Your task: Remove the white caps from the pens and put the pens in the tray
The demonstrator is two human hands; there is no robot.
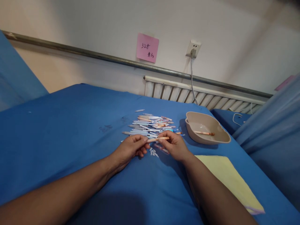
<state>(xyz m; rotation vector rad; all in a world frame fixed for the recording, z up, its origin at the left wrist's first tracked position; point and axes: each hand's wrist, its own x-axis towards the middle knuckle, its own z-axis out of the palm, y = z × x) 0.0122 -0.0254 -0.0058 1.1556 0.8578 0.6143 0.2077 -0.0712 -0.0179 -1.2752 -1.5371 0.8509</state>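
Between my two hands is a slim cream and orange pen, lying nearly level. My left hand pinches its pale end, and my right hand grips the orange end with thumb and fingers. Just beyond them spreads a pile of pen parts, with blue-grey barrels, white sticks and patterned pieces side by side. Small white bits lie on the blue cloth below the pen. Near my right hand, a few pinkish patterned pieces are partly hidden by my fingers.
A beige plastic basin stands to the right with one orange-and-white pen inside. Closer to me lies a folded yellow cloth. Behind the blue-covered surface are a metal rail, a radiator and a plugged-in cable.
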